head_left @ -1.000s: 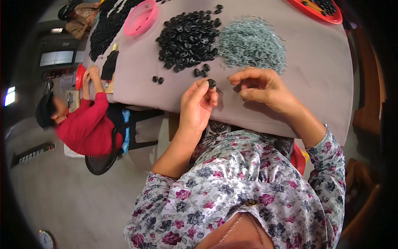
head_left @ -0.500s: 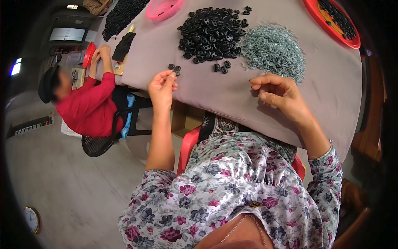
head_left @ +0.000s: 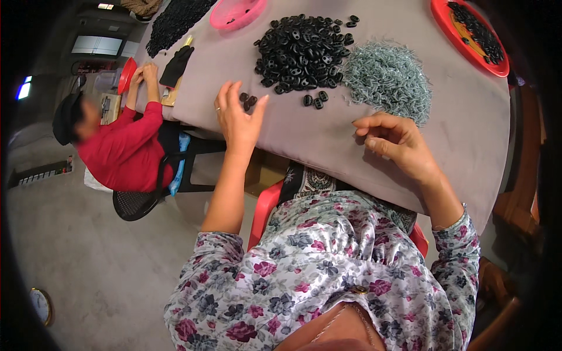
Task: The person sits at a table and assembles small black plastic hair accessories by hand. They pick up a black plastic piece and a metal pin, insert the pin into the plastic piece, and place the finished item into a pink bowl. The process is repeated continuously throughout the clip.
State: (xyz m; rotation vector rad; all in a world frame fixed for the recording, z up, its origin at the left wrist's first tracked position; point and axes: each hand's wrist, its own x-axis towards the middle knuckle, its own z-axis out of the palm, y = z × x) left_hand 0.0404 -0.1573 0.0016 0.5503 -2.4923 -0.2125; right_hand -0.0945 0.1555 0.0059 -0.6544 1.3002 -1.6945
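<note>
My left hand (head_left: 239, 123) is open over the table's near edge, thumb and fingers spread around several small black plastic pieces (head_left: 248, 102). It holds none of them. My right hand (head_left: 398, 143) hovers just in front of a heap of small silvery screws (head_left: 386, 76). Its fingers curl loosely, with the thumb apart from the index finger; nothing shows between them, though the palm is hidden. Beyond my hands lies a large heap of black oval pieces with holes (head_left: 301, 52). A few more black oval pieces (head_left: 317, 100) sit on its near side.
A pink bowl (head_left: 237, 23) stands at the far side, and a red tray (head_left: 497, 69) with black pieces at the far right. Another black heap (head_left: 175, 26) and a black glove (head_left: 175, 67) lie left. A person in red (head_left: 126, 143) sits at the table's left.
My left hand has opened from a pinch near the small black pieces and shifted slightly right, fingers spreading. The right hand has barely moved.
</note>
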